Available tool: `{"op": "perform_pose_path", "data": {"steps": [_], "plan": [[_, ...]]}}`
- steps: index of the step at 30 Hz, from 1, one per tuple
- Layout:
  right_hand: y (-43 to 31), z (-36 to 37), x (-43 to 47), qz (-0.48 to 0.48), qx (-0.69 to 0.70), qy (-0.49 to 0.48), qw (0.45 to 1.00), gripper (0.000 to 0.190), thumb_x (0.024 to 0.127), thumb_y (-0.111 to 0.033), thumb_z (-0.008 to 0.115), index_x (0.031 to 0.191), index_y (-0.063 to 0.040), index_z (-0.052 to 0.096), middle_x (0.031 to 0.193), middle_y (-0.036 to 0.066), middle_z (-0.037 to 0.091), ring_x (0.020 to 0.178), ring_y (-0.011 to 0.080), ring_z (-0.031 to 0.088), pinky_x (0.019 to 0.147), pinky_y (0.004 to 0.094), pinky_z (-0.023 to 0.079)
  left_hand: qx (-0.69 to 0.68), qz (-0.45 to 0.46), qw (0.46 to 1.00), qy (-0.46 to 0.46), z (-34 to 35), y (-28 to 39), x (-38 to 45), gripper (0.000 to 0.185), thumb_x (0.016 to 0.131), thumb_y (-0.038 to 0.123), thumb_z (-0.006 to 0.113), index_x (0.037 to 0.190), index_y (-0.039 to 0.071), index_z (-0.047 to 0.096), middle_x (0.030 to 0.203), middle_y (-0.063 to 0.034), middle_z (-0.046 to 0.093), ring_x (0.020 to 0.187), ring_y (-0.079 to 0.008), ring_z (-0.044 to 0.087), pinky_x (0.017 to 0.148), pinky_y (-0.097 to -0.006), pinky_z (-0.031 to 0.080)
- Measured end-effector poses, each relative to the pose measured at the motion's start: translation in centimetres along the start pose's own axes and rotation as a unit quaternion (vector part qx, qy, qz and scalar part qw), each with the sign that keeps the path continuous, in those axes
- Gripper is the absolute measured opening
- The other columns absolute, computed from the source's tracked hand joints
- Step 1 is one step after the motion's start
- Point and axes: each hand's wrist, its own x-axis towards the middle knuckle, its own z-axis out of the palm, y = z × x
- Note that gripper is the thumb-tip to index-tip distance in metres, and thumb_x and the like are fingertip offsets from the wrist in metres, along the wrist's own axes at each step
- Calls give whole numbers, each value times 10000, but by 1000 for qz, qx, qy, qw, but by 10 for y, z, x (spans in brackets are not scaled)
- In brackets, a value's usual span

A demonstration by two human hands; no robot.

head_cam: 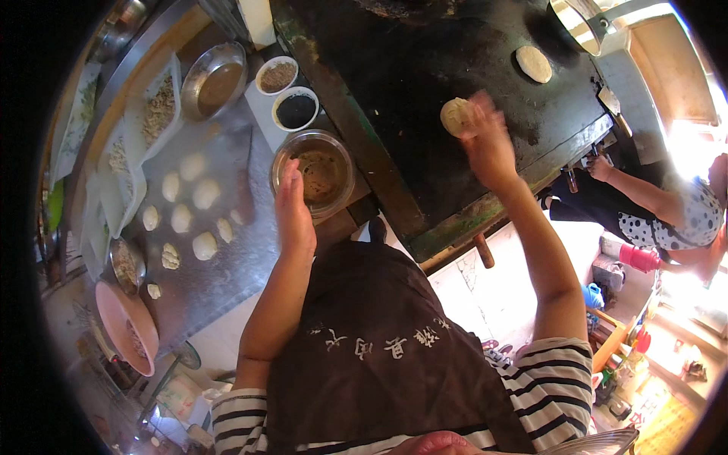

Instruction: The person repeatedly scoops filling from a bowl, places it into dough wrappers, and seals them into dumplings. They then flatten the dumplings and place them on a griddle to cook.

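Note:
A round piece of dough (455, 118) is at the black griddle (409, 68), its right side covered by my right hand (490, 142). Motion blurs those fingers, so I cannot tell whether they grip the dough or only press it. My left hand (296, 210) is raised edge-on with straight fingers and holds nothing. It overlaps the left side of a clear bowl of brownish liquid (327, 170). Another flattened dough round (533, 64) lies farther back on the griddle.
Several dough balls (206, 194) rest on the metal worktop (227, 148) at left, beside white trays of filling (159, 111). A metal bowl (213, 85) and two small bowls (294, 111) stand near the griddle. A spatula (609, 101) lies at its right edge, near another person (654, 210).

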Motion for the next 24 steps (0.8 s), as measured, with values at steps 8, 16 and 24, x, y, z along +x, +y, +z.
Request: {"op": "perform_pose_path", "data": {"steps": [8,16,24], "plan": [[23,14,18,-123,35,-218,968,474,946,-186,484,1389,-24,438,1453,186,419,1372,372,351,1153,417,231,412,180,889,-89,21,-57,-7,397,990,201,531,1316,-27,511,1513,-156,328,1413,-213,283,1155,-311,219],[4,14,9,-101,20,-239,966,578,957,-338,483,1454,-72,354,1541,176,267,1433,361,229,1162,483,176,503,242,820,-126,33,-80,-4,350,969,132,551,1292,0,533,1472,-154,398,1359,-234,385,1105,-340,323],[-8,6,10,-75,-20,-270,960,555,943,-312,489,1427,-56,398,1514,165,331,1420,337,272,1159,496,165,760,341,490,-257,81,-129,13,675,865,162,637,1426,-33,316,1500,-234,304,1388,-399,301,1120,-523,253]]}}
